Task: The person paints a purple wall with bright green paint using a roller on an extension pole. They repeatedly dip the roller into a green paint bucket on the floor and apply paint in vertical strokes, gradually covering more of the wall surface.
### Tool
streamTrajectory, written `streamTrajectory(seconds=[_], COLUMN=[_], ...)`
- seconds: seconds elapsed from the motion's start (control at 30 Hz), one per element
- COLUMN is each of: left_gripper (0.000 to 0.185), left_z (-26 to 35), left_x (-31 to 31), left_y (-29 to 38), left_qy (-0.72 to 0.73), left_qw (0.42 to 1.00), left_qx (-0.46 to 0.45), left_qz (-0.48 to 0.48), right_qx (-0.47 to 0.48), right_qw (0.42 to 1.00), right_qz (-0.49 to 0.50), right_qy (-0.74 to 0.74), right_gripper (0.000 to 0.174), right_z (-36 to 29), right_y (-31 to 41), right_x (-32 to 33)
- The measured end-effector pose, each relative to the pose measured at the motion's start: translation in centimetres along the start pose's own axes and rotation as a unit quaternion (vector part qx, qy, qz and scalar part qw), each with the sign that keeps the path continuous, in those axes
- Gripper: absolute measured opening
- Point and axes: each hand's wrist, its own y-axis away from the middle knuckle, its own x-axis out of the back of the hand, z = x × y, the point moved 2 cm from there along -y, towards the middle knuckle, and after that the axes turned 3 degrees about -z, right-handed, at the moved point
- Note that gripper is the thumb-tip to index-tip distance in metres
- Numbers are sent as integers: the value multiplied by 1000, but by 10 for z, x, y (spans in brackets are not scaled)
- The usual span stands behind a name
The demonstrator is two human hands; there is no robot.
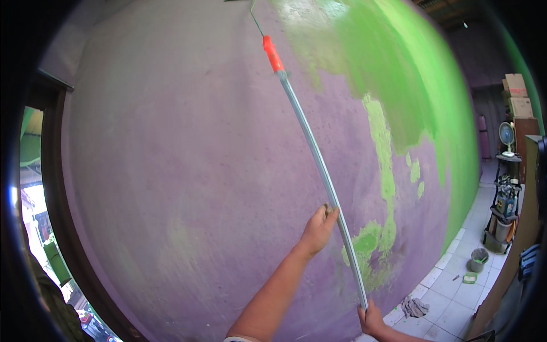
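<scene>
A long metal extension pole (317, 154) slants across the view in front of a purple wall (171, 171). My left hand (319, 226) grips it around its lower middle. Near its bottom end, my right hand (371, 318) is closed around the pole. An orange-red handle (273, 54) is fixed at the pole's top. From it a thin wire frame (257, 20) runs up past the picture's upper edge, where only a sliver of a dark roller shows. Fresh green paint (376, 68) covers the wall's upper right, with lighter green patches (380, 149) lower down.
At left, a dark door frame (64, 205) borders a bright opening. On the tiled floor (453, 308) at right lie a crumpled grey cloth (414, 307), a green-rimmed tray (470, 278) and a grey bucket (479, 259). Beyond stands a shelf rack (498, 213) with a fan (507, 136) and stacked cardboard boxes (521, 107).
</scene>
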Motion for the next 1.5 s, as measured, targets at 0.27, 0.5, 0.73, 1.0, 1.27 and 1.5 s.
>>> streamTrajectory(seconds=[0.27,0.5,0.73,1.0,1.27,1.5], left_gripper=[40,76,79,74,64,58], left_z=[-37,25,44,43,33,52], left_x=[-41,-10,31,72,131,166], left_y=[60,56,74,70,59,52], left_qy=[-72,15,2,-57,-96,-134], left_qw=[996,999,998,992,981,972], left_qx=[20,9,-13,-30,-52,-48], left_qz=[-41,40,65,105,158,185], right_qx=[-30,89,147,199,226,270], right_qw=[999,989,978,967,959,949], right_qz=[-30,115,149,158,161,140], right_qy=[-19,10,11,-22,-61,-84], right_gripper=[36,30,40,46,46,37], right_z=[49,-80,-257,-435,-591,-689], right_y=[84,-49,-205,-331,-366,-371], right_x=[-18,46,122,206,267,317])
